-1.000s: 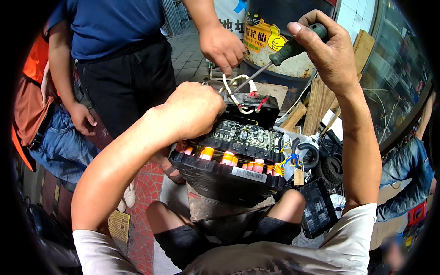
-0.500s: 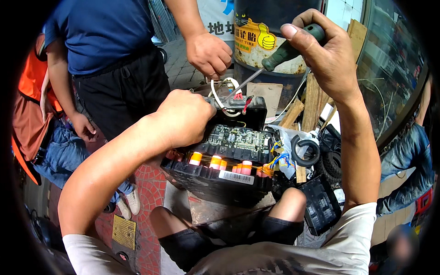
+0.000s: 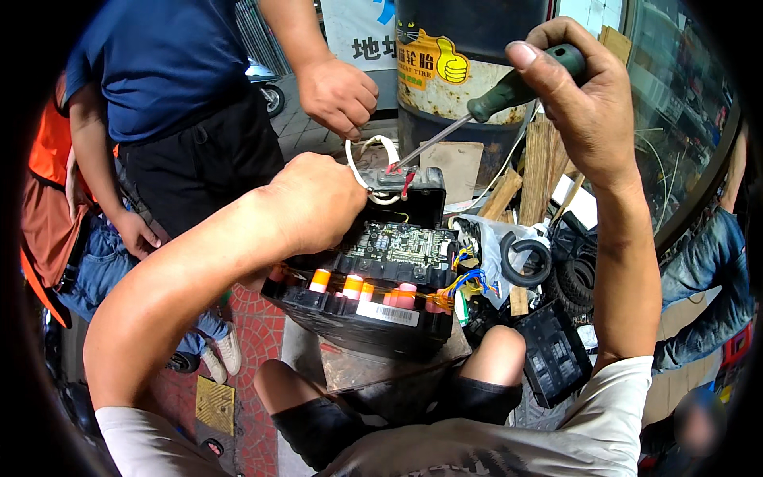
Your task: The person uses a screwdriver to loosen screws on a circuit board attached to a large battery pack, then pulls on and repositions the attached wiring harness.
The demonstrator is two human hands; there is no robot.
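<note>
In my right hand (image 3: 584, 103) a screwdriver (image 3: 509, 91) with a dark green handle is gripped, its shaft slanting down left. The tip appears to be at the red connectors (image 3: 393, 169) on the far edge of an open black battery pack (image 3: 358, 314). My left hand (image 3: 318, 199) is closed at the pack's far left side; its fingertips, and whatever they hold, are hidden. A circuit board (image 3: 397, 242) covers the pack's top, above orange-and-pink cells (image 3: 352, 286). Another person's hand (image 3: 338, 95) is closed above a looped white cable (image 3: 354, 163), seemingly holding it.
Beyond the pack stands a large dark drum (image 3: 469, 48). Wood pieces (image 3: 540, 167), black rubber rings (image 3: 524, 258) and a black plastic case (image 3: 552, 354) lie to the right. Blue and yellow wires (image 3: 469, 278) stick out at the pack's right. The other person (image 3: 171, 79) stands front left.
The screwdriver tip has shifted right, from inside the white cable loop to the red connectors. The whole scene sits slightly further left in view. My left hand keeps its place by the pack.
</note>
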